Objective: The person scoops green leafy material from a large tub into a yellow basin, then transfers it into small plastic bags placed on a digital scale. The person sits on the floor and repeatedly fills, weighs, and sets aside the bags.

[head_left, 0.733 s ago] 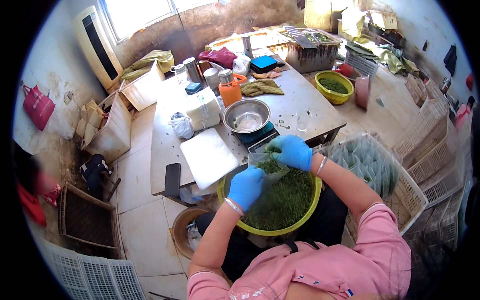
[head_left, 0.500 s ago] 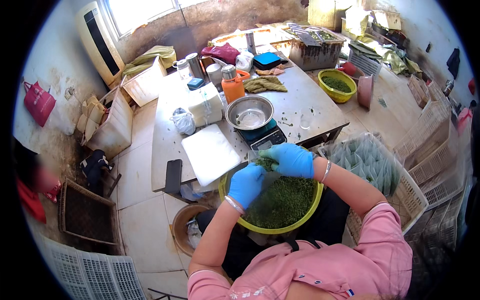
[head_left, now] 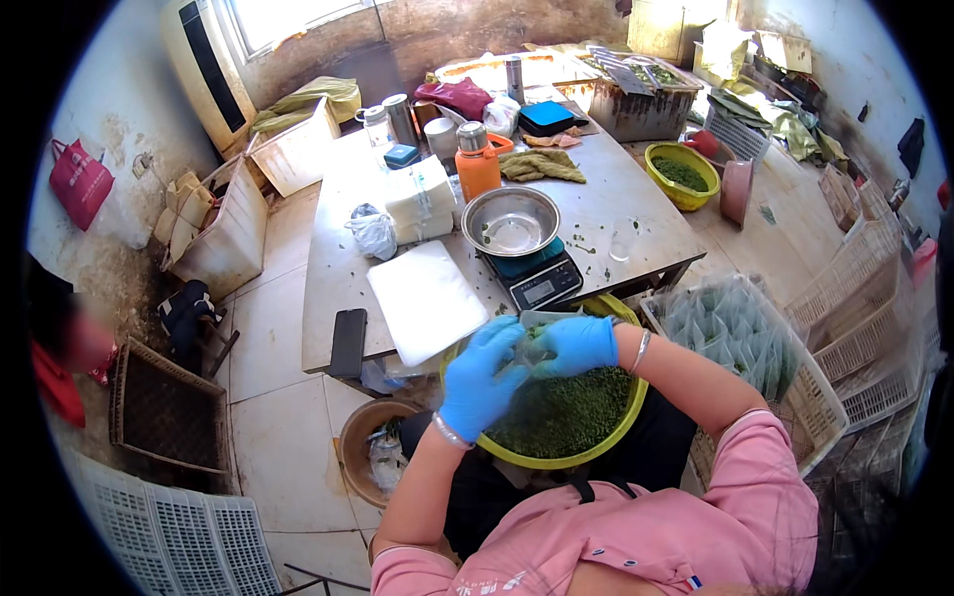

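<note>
Both my hands wear blue gloves and meet over a yellow-green basin (head_left: 624, 422) full of small green leaves, which rests on my lap. My left hand (head_left: 481, 375) and my right hand (head_left: 574, 344) together hold a small clear plastic bag (head_left: 528, 347) with green leaves in it, just above the basin's far rim. Right beyond the hands a metal bowl (head_left: 511, 221) sits on a dark digital scale (head_left: 538, 282) at the table's near edge.
The grey table (head_left: 636, 199) also carries a white board (head_left: 424, 299), a black phone (head_left: 348, 342), an orange flask (head_left: 477, 163), a stack of white bags and a small yellow basin (head_left: 682, 176). A white crate of filled clear bags (head_left: 743, 338) stands at my right. A brown bin (head_left: 370, 447) sits on the floor at my left.
My hands have come down and closer together over the basin, with the clear bag held between them. The view has shifted slightly.
</note>
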A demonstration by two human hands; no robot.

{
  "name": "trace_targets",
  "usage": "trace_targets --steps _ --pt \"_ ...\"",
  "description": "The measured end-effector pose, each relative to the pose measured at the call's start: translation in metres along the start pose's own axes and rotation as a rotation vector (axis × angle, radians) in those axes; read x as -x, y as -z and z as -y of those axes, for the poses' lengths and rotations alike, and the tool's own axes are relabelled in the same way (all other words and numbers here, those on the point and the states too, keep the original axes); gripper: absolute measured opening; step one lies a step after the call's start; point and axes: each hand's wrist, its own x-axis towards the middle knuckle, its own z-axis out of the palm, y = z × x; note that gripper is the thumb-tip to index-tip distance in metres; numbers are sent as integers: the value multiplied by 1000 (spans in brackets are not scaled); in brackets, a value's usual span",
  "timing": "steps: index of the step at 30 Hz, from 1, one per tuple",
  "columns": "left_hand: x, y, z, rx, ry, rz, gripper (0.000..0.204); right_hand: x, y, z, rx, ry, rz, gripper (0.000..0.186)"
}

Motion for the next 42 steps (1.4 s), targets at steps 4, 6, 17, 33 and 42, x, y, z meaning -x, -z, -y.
trace_targets --steps 4,6,17,33,42 --pt "29 -7 46 208 260 -14 55 -7 -11 -1 72 -32 75 30" --pt "40 -20 70 276 385 -31 52 -3 2 -6 151 17 28 33" --pt "49 -49 139 755 561 -294 24 24 146 32 100 -261 -780 32" --pt "48 -78 155 677 604 109 25 31 -70 -13 209 -543 -350 65" --pt "53 -91 155 613 654 167 25 19 -126 -86 99 -669 -204 36"
